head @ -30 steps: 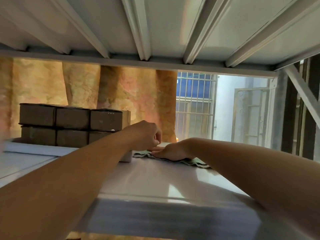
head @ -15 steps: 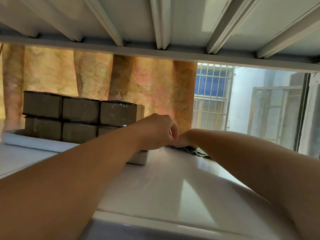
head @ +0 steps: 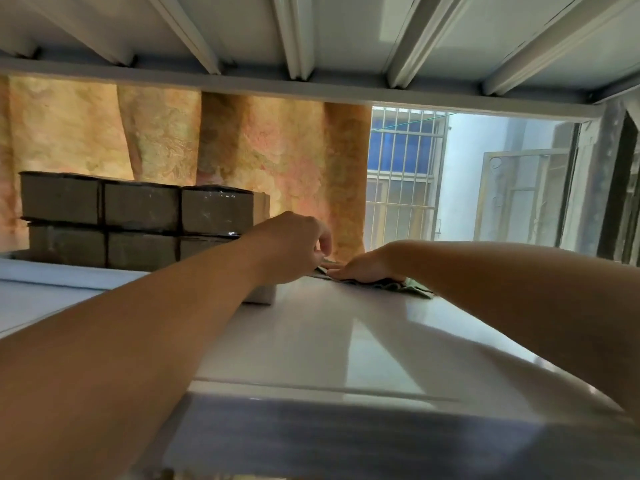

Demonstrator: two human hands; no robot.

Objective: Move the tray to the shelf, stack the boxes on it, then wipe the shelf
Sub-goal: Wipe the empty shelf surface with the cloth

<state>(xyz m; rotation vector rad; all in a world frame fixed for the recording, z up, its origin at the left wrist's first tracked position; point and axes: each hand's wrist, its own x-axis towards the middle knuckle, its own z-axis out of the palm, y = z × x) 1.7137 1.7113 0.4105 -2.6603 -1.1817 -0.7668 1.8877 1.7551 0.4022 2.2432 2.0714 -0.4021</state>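
White glossy shelf (head: 346,341) seen from close to its surface, both bare forearms reaching across it. At its far edge lies a crumpled green cloth (head: 412,289). The right hand (head: 367,266) rests flat on the cloth, fingers straight. The left hand (head: 294,247) is just beside it with fingers curled at the cloth's left corner; whether they pinch it cannot be told. To the left, brown cardboard boxes (head: 138,216) stand stacked two high on a pale tray (head: 52,275). An orange patterned curtain (head: 259,150) hangs behind.
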